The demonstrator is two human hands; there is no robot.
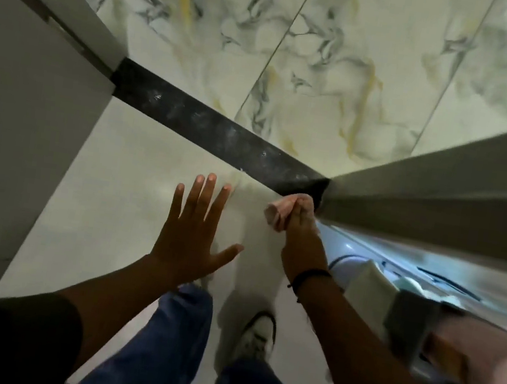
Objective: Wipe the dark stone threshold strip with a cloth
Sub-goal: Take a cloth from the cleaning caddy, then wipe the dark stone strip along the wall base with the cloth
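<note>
The dark stone threshold strip (209, 127) runs diagonally across the floor from the left door frame to the right one, with pale dusty smears on it. My right hand (302, 231) is closed around a bunched pink cloth (277, 213), held just short of the strip's right end by the door frame. My left hand (192, 232) hovers over the plain floor tile with fingers spread and nothing in it, a little short of the strip.
Marbled floor tiles (330, 56) lie beyond the strip. A grey door frame (441, 192) rises on the right, a pale wall or door (20, 126) on the left. My jeans and white shoe (258, 335) stand on the near tile. Shiny clutter sits at the right edge.
</note>
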